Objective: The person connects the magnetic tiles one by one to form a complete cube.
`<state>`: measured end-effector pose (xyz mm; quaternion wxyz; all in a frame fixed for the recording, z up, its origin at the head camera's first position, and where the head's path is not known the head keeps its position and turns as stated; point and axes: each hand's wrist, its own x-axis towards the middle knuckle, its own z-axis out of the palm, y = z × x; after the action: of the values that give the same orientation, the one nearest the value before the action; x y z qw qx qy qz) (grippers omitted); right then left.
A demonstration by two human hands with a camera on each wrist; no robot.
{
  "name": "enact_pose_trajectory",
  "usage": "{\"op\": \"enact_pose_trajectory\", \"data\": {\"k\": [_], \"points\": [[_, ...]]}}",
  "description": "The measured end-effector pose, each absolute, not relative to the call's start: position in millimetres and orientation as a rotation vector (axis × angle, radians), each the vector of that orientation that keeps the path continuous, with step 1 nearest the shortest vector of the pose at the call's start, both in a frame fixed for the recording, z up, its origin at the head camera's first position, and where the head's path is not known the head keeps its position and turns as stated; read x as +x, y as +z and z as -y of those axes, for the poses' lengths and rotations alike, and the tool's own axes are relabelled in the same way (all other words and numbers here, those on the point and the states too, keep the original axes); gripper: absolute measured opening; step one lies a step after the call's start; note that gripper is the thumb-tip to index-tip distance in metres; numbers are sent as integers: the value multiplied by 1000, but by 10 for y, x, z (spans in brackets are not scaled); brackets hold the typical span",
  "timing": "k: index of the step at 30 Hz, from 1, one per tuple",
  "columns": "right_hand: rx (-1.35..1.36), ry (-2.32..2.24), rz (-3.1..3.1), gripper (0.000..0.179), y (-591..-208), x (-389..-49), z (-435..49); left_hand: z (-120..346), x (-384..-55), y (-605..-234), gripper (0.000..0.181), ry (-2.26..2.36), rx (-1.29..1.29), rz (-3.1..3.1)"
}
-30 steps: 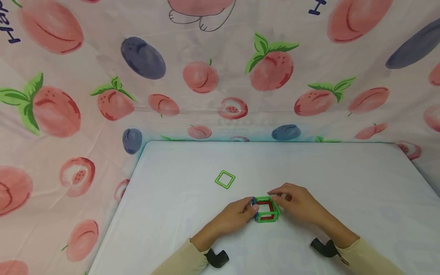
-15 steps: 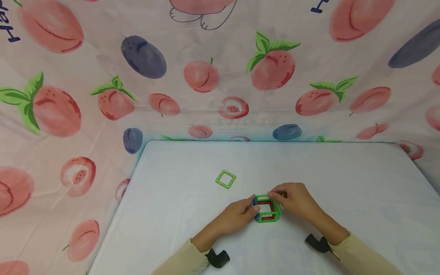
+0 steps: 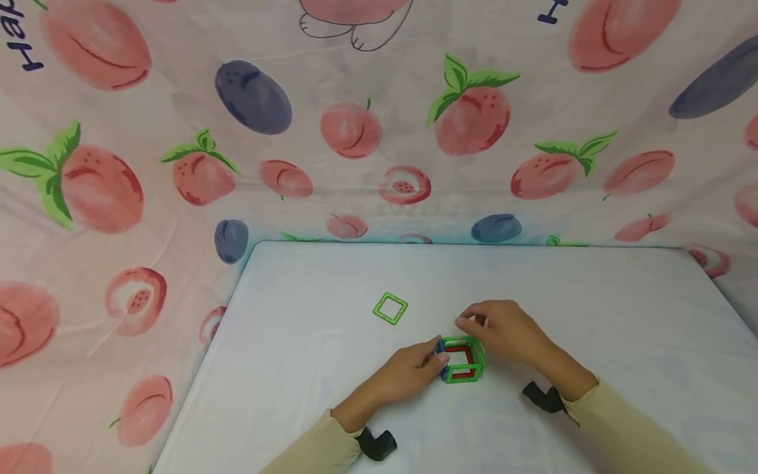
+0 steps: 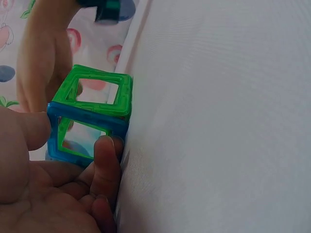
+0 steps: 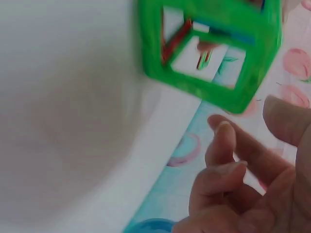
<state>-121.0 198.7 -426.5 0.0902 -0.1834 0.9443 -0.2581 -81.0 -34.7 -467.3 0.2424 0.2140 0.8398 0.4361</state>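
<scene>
An open-topped box of square magnetic frame tiles (image 3: 464,369) stands on the table, with green sides, a blue left side and a red frame at its base. My left hand (image 3: 403,372) grips the blue tile (image 4: 85,116), thumb and fingers on its edges. My right hand (image 3: 503,331) hovers above and behind the box's right side, fingers bent and apart from it; nothing shows between the fingertips in the right wrist view. A loose green square tile (image 3: 390,309) lies flat behind the box.
The white table (image 3: 296,408) ends at a back edge against a hanging fruit-print cloth (image 3: 355,178). Black curved pieces (image 3: 377,445) are worn at both wrists, by the beige sleeves.
My right hand has come off the box's back right corner and moved up and slightly left, toward the loose green tile. The left hand keeps its grip on the box.
</scene>
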Motion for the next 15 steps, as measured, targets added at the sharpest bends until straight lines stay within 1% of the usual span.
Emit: {"op": "enact_pose_trajectory", "data": {"k": [8, 12, 15], "points": [[-991, -450, -2502, 36, -4230, -1844, -1583, 395, -836, -4695, 66, 1178, 580, -2295], [-1068, -334, -2373, 42, -4259, -2052, -1378, 399, -840, -4725, 66, 1190, 597, -2275], [-1050, -280, -2350, 40, -4290, -2152, -1258, 398, -838, -4727, 65, 1194, 606, -2266]]}}
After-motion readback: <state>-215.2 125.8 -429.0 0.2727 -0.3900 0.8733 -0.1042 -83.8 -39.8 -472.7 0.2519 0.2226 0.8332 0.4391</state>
